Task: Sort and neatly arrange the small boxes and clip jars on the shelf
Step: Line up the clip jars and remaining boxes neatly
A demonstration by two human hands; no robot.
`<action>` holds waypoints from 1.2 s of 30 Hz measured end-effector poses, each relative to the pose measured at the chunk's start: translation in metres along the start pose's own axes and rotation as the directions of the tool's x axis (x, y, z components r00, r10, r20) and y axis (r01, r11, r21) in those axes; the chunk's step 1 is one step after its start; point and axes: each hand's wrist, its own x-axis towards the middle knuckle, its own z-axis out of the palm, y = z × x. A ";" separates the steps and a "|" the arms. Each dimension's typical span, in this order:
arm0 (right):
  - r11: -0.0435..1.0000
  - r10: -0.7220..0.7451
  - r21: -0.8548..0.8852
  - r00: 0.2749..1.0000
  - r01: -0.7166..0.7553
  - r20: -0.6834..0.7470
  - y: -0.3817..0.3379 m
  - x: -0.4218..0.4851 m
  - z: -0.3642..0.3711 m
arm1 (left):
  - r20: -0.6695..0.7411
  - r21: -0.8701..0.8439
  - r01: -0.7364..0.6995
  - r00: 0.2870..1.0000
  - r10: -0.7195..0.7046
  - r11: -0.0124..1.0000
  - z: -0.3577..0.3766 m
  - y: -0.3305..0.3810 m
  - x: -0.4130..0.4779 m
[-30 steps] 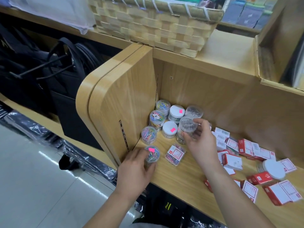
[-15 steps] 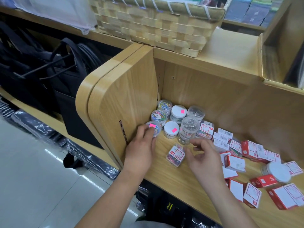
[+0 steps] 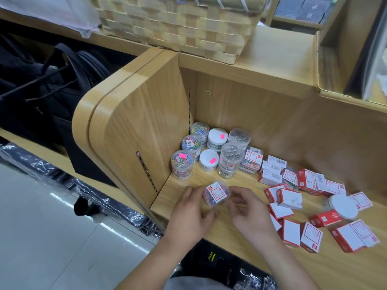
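left hand [image 3: 188, 216], right hand [image 3: 249, 214] beside clear clip box [image 3: 215, 193], perhaps touching

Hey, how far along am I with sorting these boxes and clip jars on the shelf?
Done: the jars stand grouped in the back left corner. In hand: a clear box sits between the left hand and right hand; whether they grip it is unclear. Left: the red boxes lie scattered at right, with a stray jar among them.
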 end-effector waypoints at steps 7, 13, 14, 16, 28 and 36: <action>0.972 0.140 0.183 0.989 -0.146 0.048 -0.016 0.001 -0.012 | -0.026 -0.243 -0.021 1.000 0.015 0.970 -0.011 0.006 0.002; 0.826 0.186 0.523 0.978 -0.210 0.099 -0.047 -0.008 -0.031 | -0.031 -0.519 0.038 0.998 -0.063 0.854 -0.033 0.031 -0.008; 0.821 0.178 0.538 0.981 -0.192 0.080 -0.050 -0.009 -0.033 | -0.013 -0.557 0.062 0.996 -0.083 0.828 -0.035 0.034 -0.009; 0.809 0.160 0.564 0.985 -0.168 0.064 -0.054 -0.012 -0.040 | 0.008 -0.626 0.087 0.994 -0.104 0.775 -0.037 0.040 -0.008; 0.897 0.147 0.416 0.989 -0.148 0.035 -0.054 -0.022 -0.076 | 0.153 -0.718 0.146 0.987 -0.050 0.681 -0.034 0.062 0.017; 0.761 0.426 0.546 0.904 -0.350 -0.015 -0.042 0.002 -0.093 | -0.022 -0.703 0.060 0.994 -0.105 0.709 -0.016 0.082 0.056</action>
